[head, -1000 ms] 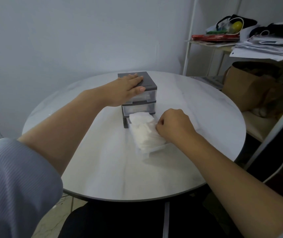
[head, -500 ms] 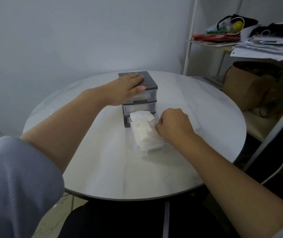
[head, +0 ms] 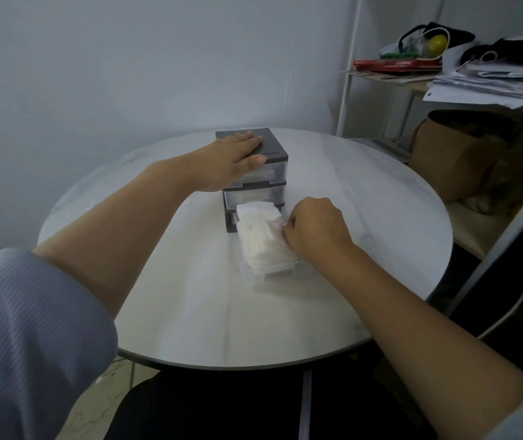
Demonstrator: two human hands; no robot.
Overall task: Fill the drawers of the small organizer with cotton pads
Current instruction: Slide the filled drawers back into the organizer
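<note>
A small organizer [head: 274, 151] with a dark grey top and clear drawers stands at the middle of the round table [head: 209, 312]. My left hand [head: 233, 161] lies flat on its top, fingers straight. The bottom drawer [head: 274, 274] is pulled far out towards me and holds a stack of white cotton pads [head: 258, 238]. My right hand [head: 315, 230] sits at the right side of the stack, fingers curled, pinching the pads' edge. The two upper drawers are closed.
Right of the table stands a white shelf [head: 347, 77] loaded with papers [head: 494, 81], a red book and bags. Under it sits a brown paper bag [head: 450, 160]. A plain wall is close behind the table.
My right hand has shifted slightly left and towards the organizer on the pads, and the stack looks more gathered. My left hand has stayed on the organizer's top.
</note>
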